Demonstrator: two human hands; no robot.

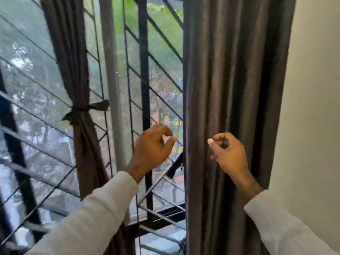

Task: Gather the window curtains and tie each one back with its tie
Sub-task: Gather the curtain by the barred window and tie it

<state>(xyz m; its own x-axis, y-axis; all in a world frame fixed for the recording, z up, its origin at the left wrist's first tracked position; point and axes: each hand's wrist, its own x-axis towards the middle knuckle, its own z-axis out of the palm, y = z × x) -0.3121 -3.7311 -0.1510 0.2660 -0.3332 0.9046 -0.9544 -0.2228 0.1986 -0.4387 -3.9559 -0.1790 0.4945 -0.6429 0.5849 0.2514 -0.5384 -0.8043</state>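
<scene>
The left curtain is dark brown, gathered and bound at mid-height by its knotted tie. The right curtain hangs in loose vertical folds beside the wall. A dark tie strap dangles at this curtain's left edge, in front of the window grille. My left hand hovers just left of that edge, above the strap, fingers loosely curled and holding nothing. My right hand is in front of the right curtain's folds with curled fingers and the thumb pointing left. No fold is visibly caught in it.
A black metal grille with slanted bars covers the window, with trees and a street outside. A pale wall borders the right curtain. The window sill track lies below the hands.
</scene>
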